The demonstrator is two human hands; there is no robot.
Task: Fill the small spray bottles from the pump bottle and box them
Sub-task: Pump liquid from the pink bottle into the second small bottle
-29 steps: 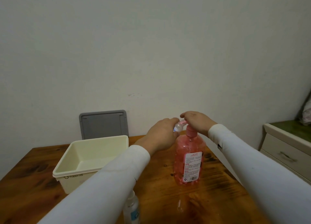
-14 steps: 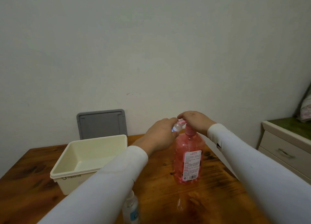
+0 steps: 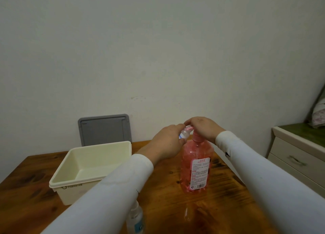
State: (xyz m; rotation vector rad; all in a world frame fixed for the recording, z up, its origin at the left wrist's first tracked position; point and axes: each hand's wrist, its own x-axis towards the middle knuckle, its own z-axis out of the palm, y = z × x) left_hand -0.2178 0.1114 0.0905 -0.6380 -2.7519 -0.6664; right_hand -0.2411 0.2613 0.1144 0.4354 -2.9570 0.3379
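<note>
A pink pump bottle (image 3: 194,167) with a white label stands on the wooden table (image 3: 175,207). My right hand (image 3: 204,129) lies over its pump head, fingers curved down on it. My left hand (image 3: 167,143) grips a small clear spray bottle (image 3: 183,133) and holds its mouth against the pump's spout. A second small spray bottle (image 3: 136,219) with a blue label stands at the near edge, partly hidden by my left sleeve. A small clear cap (image 3: 187,214) lies on the table in front of the pump bottle. The cream box (image 3: 91,170) sits to the left.
A grey lid (image 3: 105,129) leans upright against the wall behind the cream box. A cream cabinet with drawers (image 3: 297,156) stands right of the table, with a patterned cloth on its far end.
Both hands stay at the pump head with the small bottle at the spout. The view has shifted slightly; no clear movement of the objects.
</note>
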